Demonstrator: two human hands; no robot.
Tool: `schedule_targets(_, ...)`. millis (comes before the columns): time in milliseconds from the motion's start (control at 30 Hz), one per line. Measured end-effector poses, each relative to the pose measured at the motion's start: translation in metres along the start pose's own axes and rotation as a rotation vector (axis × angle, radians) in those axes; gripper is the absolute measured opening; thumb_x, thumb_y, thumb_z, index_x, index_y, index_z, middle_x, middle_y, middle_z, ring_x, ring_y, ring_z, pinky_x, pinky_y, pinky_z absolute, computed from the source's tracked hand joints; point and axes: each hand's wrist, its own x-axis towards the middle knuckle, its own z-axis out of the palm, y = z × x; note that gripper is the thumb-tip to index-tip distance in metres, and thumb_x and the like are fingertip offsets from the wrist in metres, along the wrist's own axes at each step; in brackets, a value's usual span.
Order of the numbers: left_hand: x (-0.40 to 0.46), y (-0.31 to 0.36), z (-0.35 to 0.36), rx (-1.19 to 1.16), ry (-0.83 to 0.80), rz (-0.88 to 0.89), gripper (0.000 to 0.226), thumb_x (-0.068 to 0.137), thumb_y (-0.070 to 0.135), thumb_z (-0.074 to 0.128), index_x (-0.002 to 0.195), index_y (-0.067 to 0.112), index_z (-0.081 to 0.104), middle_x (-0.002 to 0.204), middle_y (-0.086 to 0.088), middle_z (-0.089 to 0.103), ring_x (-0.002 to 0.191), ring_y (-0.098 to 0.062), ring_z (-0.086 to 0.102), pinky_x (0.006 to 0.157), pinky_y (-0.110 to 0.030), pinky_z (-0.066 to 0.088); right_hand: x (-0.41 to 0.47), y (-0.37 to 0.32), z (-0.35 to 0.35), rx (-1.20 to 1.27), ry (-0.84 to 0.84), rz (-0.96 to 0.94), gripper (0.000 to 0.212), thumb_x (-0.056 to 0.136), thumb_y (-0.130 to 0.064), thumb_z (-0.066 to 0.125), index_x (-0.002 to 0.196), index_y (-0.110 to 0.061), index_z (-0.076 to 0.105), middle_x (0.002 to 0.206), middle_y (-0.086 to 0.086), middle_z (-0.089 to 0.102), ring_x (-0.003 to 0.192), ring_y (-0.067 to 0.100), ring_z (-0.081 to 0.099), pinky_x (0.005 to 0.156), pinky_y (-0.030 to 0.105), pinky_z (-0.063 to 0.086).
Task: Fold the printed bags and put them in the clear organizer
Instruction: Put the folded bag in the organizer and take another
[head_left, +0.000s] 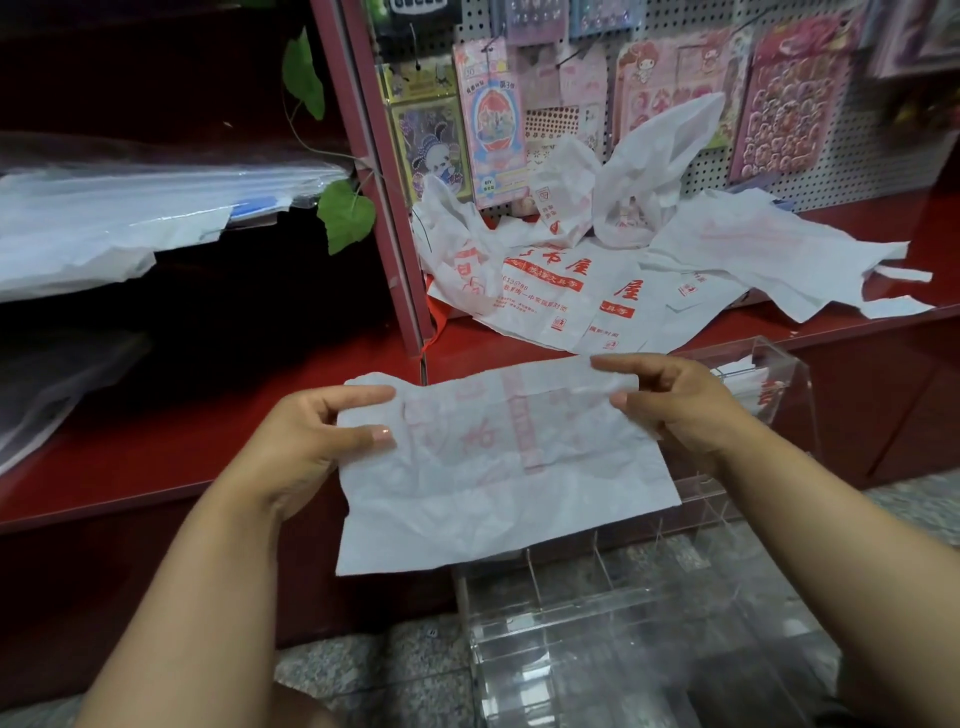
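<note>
A white bag with faint red print (483, 467) hangs folded in the air in front of me. My left hand (311, 441) pinches its upper left edge between thumb and fingers. My right hand (675, 405) pinches the upper right edge. Beneath and to the right of the bag stands the clear organizer (623, 623), its thin dividers visible; a folded bag shows in its far right part (753, 389). A heap of unfolded printed bags (597, 280) lies on the red shelf beyond.
The red shelf (208, 441) runs across the view, with a pink upright post (384, 182) in the middle. Sticker packs hang on a pegboard (675, 104) behind the heap. Plastic-wrapped sheets (130, 208) lie at left. Speckled floor (389, 665) shows below.
</note>
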Motion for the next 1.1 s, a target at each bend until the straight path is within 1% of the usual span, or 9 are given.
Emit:
schedule_targets(67, -0.002, 0.003, -0.003, 0.026, -0.025, 0.006, 0.050, 0.068, -0.012, 0.073, 0.110, 0.015, 0.070, 0.110, -0.010, 0.073, 0.100, -0.024, 0.071, 0.087, -0.035, 0.058, 0.003, -0.004, -0.003, 0.045, 0.060, -0.019, 0.039, 0.082, 0.010, 0.063, 0.107, -0.020, 0.071, 0.110, -0.010, 0.070, 0.098, 0.003, 0.067, 0.079, 0.018, 0.055)
schedule_targets(167, -0.003, 0.004, 0.000, 0.015, -0.001, 0.022, 0.051, 0.072, -0.017, 0.068, 0.114, 0.011, 0.068, 0.101, -0.010, 0.075, 0.090, -0.019, 0.073, 0.072, -0.026, 0.060, 0.004, -0.006, -0.008, -0.016, 0.109, -0.055, 0.039, 0.078, 0.005, 0.070, 0.103, -0.026, 0.073, 0.116, -0.007, 0.069, 0.112, 0.009, 0.063, 0.094, 0.026, 0.051)
schedule_targets(333, -0.001, 0.004, 0.000, 0.163, 0.117, 0.101, 0.035, 0.070, -0.005, 0.079, 0.096, 0.017, 0.075, 0.105, -0.008, 0.072, 0.089, -0.021, 0.072, 0.070, -0.027, 0.057, 0.001, -0.015, -0.006, -0.270, 0.160, -0.131, 0.034, 0.077, -0.005, 0.076, 0.102, -0.028, 0.071, 0.111, -0.011, 0.068, 0.104, -0.003, 0.061, 0.088, 0.010, 0.048)
schedule_targets(500, -0.002, 0.007, 0.004, 0.294, 0.240, 0.247, 0.023, 0.069, -0.001, 0.082, 0.066, 0.021, 0.076, 0.101, 0.002, 0.065, 0.090, -0.013, 0.064, 0.078, -0.025, 0.052, 0.003, -0.018, -0.004, -0.450, 0.274, -0.242, 0.018, 0.078, -0.008, 0.076, 0.085, -0.024, 0.071, 0.082, -0.010, 0.061, 0.064, -0.006, 0.052, 0.063, 0.007, 0.040)
schedule_targets(667, -0.004, 0.012, 0.008, 0.324, 0.224, 0.321, 0.016, 0.080, 0.000, 0.074, 0.073, 0.013, 0.066, 0.113, 0.016, 0.056, 0.097, 0.009, 0.056, 0.079, -0.013, 0.045, 0.008, -0.019, -0.006, -0.472, 0.346, -0.273, 0.020, 0.081, -0.011, 0.073, 0.078, -0.030, 0.067, 0.096, -0.002, 0.052, 0.085, 0.002, 0.052, 0.076, 0.009, 0.042)
schedule_targets(800, -0.007, 0.010, 0.019, 0.198, 0.179, 0.311, 0.018, 0.098, 0.013, 0.055, 0.081, 0.018, 0.050, 0.078, 0.010, 0.058, 0.069, -0.005, 0.053, 0.065, -0.024, 0.044, 0.004, -0.022, 0.001, -0.290, 0.343, -0.207, 0.015, 0.091, -0.016, 0.062, 0.080, -0.026, 0.064, 0.086, 0.001, 0.064, 0.080, 0.013, 0.058, 0.075, 0.030, 0.046)
schedule_targets(933, -0.005, 0.005, 0.030, 0.245, 0.342, 0.337, 0.016, 0.095, 0.026, 0.060, 0.082, 0.029, 0.051, 0.080, -0.002, 0.059, 0.071, -0.019, 0.057, 0.063, -0.039, 0.047, 0.003, -0.021, 0.005, -0.180, 0.447, -0.202, 0.010, 0.090, -0.020, 0.064, 0.082, -0.027, 0.064, 0.078, -0.002, 0.064, 0.074, 0.013, 0.057, 0.071, 0.032, 0.046)
schedule_targets(1000, -0.004, 0.005, 0.036, 0.192, 0.398, 0.283, 0.007, 0.094, 0.025, 0.062, 0.093, 0.025, 0.055, 0.085, -0.001, 0.066, 0.073, -0.019, 0.065, 0.064, -0.037, 0.052, 0.004, -0.020, 0.005, -0.094, 0.473, -0.153, 0.008, 0.090, -0.021, 0.065, 0.093, -0.027, 0.064, 0.065, -0.009, 0.061, 0.059, 0.006, 0.058, 0.060, 0.021, 0.046)
schedule_targets(1100, -0.002, 0.005, 0.039, 0.110, 0.455, 0.188, 0.020, 0.094, 0.024, 0.063, 0.112, 0.021, 0.055, 0.091, -0.001, 0.070, 0.073, -0.013, 0.069, 0.059, -0.027, 0.053, 0.003, -0.021, 0.006, -0.041, 0.384, 0.008, 0.043, 0.090, -0.020, 0.066, 0.127, -0.026, 0.045, 0.058, -0.011, 0.059, 0.052, -0.001, 0.058, 0.048, 0.013, 0.044)
